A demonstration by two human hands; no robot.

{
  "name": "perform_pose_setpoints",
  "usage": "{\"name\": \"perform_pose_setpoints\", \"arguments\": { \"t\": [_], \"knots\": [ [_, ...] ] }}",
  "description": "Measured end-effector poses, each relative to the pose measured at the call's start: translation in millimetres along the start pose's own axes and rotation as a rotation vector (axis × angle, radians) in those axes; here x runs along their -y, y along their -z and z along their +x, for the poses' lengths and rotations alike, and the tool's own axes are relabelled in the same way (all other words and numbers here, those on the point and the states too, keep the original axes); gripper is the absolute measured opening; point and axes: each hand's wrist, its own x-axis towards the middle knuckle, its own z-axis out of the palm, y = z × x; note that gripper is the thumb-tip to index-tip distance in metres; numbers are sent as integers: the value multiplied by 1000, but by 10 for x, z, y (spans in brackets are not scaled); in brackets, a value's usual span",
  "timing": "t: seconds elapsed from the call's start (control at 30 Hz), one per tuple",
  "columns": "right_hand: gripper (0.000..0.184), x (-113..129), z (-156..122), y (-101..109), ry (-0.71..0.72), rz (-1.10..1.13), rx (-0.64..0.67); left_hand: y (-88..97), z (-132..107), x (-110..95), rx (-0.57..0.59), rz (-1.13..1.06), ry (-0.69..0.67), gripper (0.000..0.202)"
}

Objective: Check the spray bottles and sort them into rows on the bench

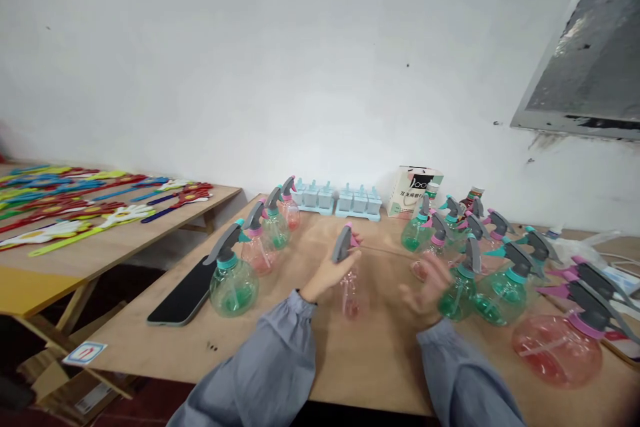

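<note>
My left hand (pixel 331 272) is wrapped round the neck of a pink spray bottle (pixel 351 300) with a grey trigger head, which is upright at the middle of the table. Beside the right-hand group of bottles is my right hand (pixel 426 283), blurred by motion. Its thumb and fingers look apart, with nothing visible between them. Just behind it is another pink spray bottle (pixel 431 250), partly covered by the fingers. A green spray bottle (pixel 457 293) is close on its right; whether the hand touches either bottle I cannot tell.
Several pink and green bottles line the left, including a front green bottle (pixel 234 290) beside a black phone (pixel 183 293). Light-blue ice-pop moulds (pixel 357 203) and a printed box (pixel 407 193) stand at the wall. A large pink bottle (pixel 560 350) is front right. Hand-shaped clappers (pixel 115 217) cover another table.
</note>
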Motion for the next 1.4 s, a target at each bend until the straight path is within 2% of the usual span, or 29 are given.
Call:
{"name": "perform_pose_setpoints", "arguments": {
  "t": [0.03, 0.07, 0.1, 0.13, 0.2, 0.3, 0.37, 0.43, 0.57, 0.67, 0.8, 0.9, 1.0, 1.2, 1.4],
  "knots": [
    [71, -89, 50, 166, 79, -110, -305, 72, 5, -33, -11, -25, 1, 47],
    [68, -180, 90, 335, 133, -217, -525, 140, 8, -68, -25, -60, 8, 44],
    [68, -268, 118, 497, 157, -304, -627, 200, 10, -101, -36, -103, 28, 42],
    [72, -349, 134, 641, 126, -356, -606, 247, 11, -130, -40, -149, 65, 42],
    [79, -480, 131, 842, 21, -367, -470, 306, 9, -169, -24, -232, 166, 44],
    [84, -583, 49, 899, -199, -228, -247, 333, 1, -171, 12, -282, 245, 44],
    [81, -577, -45, 818, -333, -172, -122, 343, 1, -139, 30, -297, 243, 45],
    [77, -507, -146, 697, -360, -171, -42, 363, 9, -97, 52, -316, 240, 45],
    [63, -258, -249, 390, -214, -94, 127, 406, 32, -51, 101, -351, 233, 47],
    [54, -142, -180, 76, -131, -15, 236, 411, 33, -69, 120, -351, 251, 47],
    [53, -192, -25, -350, -138, 66, 267, 393, 21, -92, 90, -346, 268, 47],
    [56, -273, 3, -521, -163, 88, 217, 378, 12, -88, -54, -325, 268, 37],
    [56, -311, -41, -541, -169, 91, 203, 356, 5, -86, -156, -310, 261, 26],
    [54, -294, -98, -481, -170, 108, 208, 303, -17, -104, -16, -330, 297, 45],
    [60, -307, -117, -474, -191, 104, 201, 296, -44, -138, -7, -333, 298, 49]
  ]
}}
